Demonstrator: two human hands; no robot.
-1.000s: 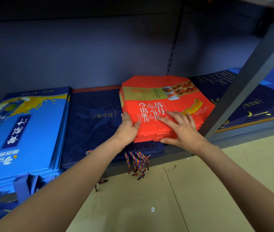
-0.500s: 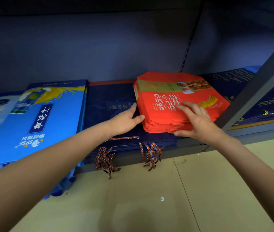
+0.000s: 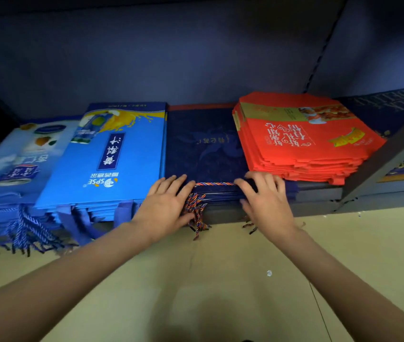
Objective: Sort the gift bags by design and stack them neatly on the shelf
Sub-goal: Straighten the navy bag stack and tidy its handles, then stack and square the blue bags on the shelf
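Both hands lie flat, fingers straight and spread, on the front edge of the navy bag stack in the middle of the shelf; neither grips anything. Left hand sits at the stack's front left corner, right hand nearer the middle of the front edge, well apart, with a twisted cord handle lying between them. The stack's long axis runs front to back, away from the hands, so any squaring push goes toward the back wall. Red bag pile rests on the navy stack's right half, just beyond the right hand. Bright blue bags butt against the left side, so no sideways room there. A slanted post crowds the right; open floor below
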